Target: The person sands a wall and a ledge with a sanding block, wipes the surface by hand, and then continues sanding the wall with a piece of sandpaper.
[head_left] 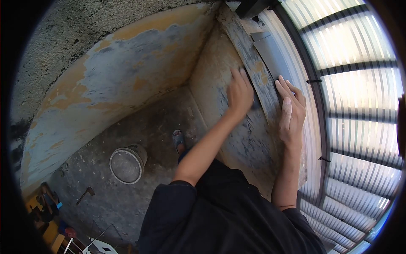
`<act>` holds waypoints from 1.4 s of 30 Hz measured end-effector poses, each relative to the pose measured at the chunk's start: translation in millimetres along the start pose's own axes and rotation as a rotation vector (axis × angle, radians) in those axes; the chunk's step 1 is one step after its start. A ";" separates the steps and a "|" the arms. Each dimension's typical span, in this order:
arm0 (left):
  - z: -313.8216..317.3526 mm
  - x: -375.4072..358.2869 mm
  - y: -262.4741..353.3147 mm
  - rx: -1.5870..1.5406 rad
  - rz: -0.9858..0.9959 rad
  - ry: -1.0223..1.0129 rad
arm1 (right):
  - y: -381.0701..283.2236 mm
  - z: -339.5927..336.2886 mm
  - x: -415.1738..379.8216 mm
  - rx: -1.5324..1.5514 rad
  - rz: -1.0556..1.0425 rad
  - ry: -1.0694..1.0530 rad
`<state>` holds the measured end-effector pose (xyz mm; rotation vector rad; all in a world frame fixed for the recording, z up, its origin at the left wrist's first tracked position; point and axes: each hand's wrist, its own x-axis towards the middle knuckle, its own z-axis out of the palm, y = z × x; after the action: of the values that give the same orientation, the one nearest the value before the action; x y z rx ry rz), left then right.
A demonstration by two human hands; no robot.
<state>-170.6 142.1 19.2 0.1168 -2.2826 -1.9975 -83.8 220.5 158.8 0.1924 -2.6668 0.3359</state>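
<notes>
My left hand [240,94] is at the patchy low wall [220,59], its fingers curled against the face just below the ledge. A dark edge shows beside its fingertips; what they hold, if anything, is hidden. On the far side of the narrow ledge [258,70], with its worn grey and yellow paint, my right hand [291,108] rests with fingers apart, holding nothing. Its fingertips touch the outer edge, near a flat grey sheet [272,53].
A lidded round bucket [127,165] stands on the grey floor [101,190]. Near it lies a small hammer-like tool [86,195]. Corrugated translucent panels [355,93] on a dark frame line the right side. Various tools [47,202] sit at the lower left.
</notes>
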 end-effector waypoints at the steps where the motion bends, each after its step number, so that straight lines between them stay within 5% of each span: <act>1: -8.1 31.8 1.9 0.019 -0.034 -0.001 | -0.1 1.3 -0.4 0.002 0.005 0.002; 4: -9.5 68.5 -4.7 0.038 0.028 0.105 | 1.4 -1.7 -1.4 0.000 0.002 -0.002; 10: 6.9 -74.3 -16.2 0.084 -0.011 -0.119 | 0.5 0.1 1.1 0.002 0.005 0.000; 17: -1.3 93.0 -27.8 0.162 0.049 0.109 | -0.8 -0.4 0.4 0.001 0.000 0.002; 26: 5.1 -56.1 -7.5 0.009 0.043 -0.066 | -0.2 -0.7 2.9 -0.014 -0.010 0.007; 33: -9.6 62.6 -8.7 0.075 0.033 0.060 | -5.6 2.0 3.4 -0.134 -0.019 0.044; 39: 0.7 -83.4 -7.1 0.073 0.004 -0.170 | -6.7 3.5 4.0 -0.128 -0.008 0.048; 42: 1.5 -57.6 -4.6 0.050 0.042 -0.100 | -7.0 3.0 3.5 -0.145 -0.016 0.047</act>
<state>-113.7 150.3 12.8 -0.0280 -2.3742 -1.9695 -86.8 212.6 159.1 0.1592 -2.6290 0.1396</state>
